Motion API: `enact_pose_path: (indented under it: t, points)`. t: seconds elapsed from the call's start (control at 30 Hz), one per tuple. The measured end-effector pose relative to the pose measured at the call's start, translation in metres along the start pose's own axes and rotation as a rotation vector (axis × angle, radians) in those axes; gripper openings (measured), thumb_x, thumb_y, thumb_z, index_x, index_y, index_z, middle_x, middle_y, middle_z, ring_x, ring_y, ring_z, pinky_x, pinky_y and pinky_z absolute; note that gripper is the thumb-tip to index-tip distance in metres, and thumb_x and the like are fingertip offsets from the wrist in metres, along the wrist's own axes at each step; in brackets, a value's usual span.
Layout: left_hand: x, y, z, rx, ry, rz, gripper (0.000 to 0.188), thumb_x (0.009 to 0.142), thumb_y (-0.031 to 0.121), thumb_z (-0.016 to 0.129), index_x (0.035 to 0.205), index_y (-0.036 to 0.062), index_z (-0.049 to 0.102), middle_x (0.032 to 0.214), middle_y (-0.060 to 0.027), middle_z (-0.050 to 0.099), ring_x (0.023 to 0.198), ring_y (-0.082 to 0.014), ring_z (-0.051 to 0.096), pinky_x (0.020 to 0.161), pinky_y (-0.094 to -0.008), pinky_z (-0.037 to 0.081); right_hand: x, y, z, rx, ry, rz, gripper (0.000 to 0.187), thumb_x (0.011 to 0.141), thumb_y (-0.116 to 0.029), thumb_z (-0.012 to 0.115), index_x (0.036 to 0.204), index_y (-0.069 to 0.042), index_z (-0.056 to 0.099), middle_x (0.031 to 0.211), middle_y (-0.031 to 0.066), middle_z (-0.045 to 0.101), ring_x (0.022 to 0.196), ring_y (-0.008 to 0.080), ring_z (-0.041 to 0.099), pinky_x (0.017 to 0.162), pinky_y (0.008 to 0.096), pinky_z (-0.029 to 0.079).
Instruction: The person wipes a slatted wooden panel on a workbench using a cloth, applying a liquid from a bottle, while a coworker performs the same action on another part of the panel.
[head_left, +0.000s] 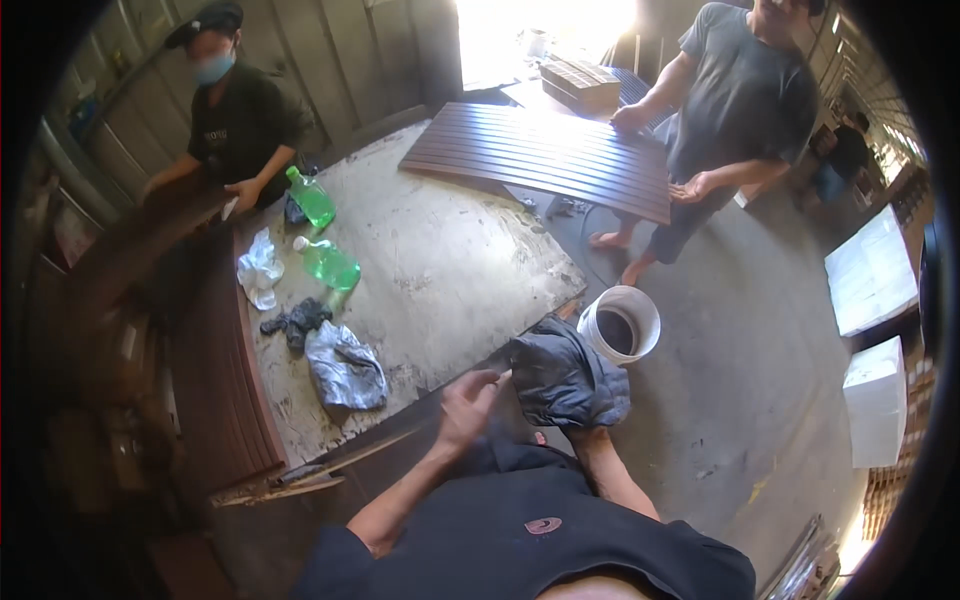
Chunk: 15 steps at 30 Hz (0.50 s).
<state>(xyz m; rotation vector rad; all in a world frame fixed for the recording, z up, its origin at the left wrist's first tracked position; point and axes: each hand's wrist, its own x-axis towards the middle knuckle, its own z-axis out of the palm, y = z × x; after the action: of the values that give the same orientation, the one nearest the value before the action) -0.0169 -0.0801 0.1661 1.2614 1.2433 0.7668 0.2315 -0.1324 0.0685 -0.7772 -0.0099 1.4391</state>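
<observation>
My right hand is hidden inside a dark grey, crumpled covering (570, 378), which looks like a plastic bag or cloth pulled over it up to the wrist. Just left of it, my left hand (467, 410) has its fingers curled, the tips close to the covering's edge. Whether they pinch anything there is hidden. A white bucket (645, 320) with dark liquid in it stands just beyond the covered hand, by the corner of the worn, pale tabletop (440, 270).
Two green bottles (335, 268), crumpled plastic bags (345, 370) and a white rag (260, 268) lie on the table's left. Brown boards (230, 380) edge it. At the far side, a co-worker (745, 90) holds a grooved brown panel (540, 150); another person (240, 130) stands at left.
</observation>
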Motion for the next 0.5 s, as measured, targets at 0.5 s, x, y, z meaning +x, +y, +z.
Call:
enact_pose_path:
  t: [0.5]
  points:
    - [0.018,-0.063,-0.032,-0.148,0.032,-0.185,0.029,0.104,0.017,0.066,0.126,0.0009,0.075,0.118,-0.0075,0.079,0.097,-0.0156,0.071,0.074,-0.0305,0.059,-0.011,0.027,-0.007,-0.028,0.12,-0.033,0.047,0.11,-0.028,0.053,0.15,-0.002,0.057,0.144,0.0145,0.063,0.129,0.0295,0.061,0.113,0.0442,0.048]
